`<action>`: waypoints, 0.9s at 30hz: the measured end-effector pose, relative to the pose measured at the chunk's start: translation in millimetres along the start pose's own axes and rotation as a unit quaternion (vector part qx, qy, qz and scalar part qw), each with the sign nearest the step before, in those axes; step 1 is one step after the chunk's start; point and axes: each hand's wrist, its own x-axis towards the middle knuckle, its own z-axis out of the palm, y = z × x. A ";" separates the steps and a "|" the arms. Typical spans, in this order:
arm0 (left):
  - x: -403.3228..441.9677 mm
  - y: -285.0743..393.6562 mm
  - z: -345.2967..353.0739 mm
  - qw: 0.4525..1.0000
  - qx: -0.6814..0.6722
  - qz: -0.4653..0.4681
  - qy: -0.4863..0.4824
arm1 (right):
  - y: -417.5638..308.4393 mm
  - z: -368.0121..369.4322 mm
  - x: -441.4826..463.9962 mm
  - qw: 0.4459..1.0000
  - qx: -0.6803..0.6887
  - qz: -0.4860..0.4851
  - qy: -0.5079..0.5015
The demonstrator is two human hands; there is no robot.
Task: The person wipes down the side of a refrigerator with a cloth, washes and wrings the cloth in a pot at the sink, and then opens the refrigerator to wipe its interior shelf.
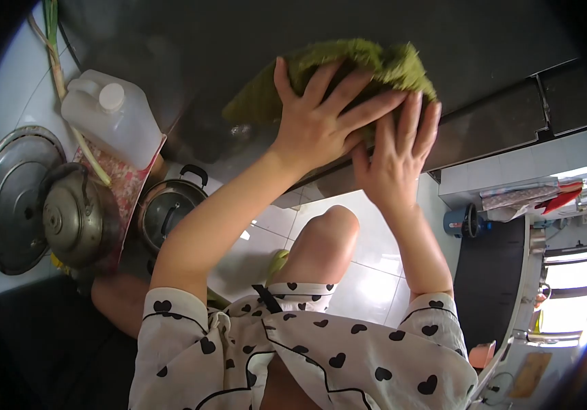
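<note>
A fuzzy green cloth [259, 99] lies bunched against a dark glossy surface [239, 34] at the top of the view. My left hand [314, 123] presses on the cloth with its fingers spread. Beside it, my right hand [399, 154] touches the cloth's lower right edge, fingers stretched out and slightly apart. The fingertips of both hands are close together, and the left hand's fingers reach toward the right hand. Part of the cloth is hidden behind the hands.
At left are a translucent jug [119, 119], a metal kettle [75, 219], a large round lid [13, 198], a green onion [92, 160] and a lidded pot [170, 208]. A dark counter [491, 273] and a blue bucket [454, 222] stand at right, above white floor tiles [368, 287].
</note>
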 end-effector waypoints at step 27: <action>-179.0 -20.1 21.3 0.979 -0.102 -0.161 -0.076 | -49.1 63.4 -78.6 0.969 0.070 -0.164 -0.171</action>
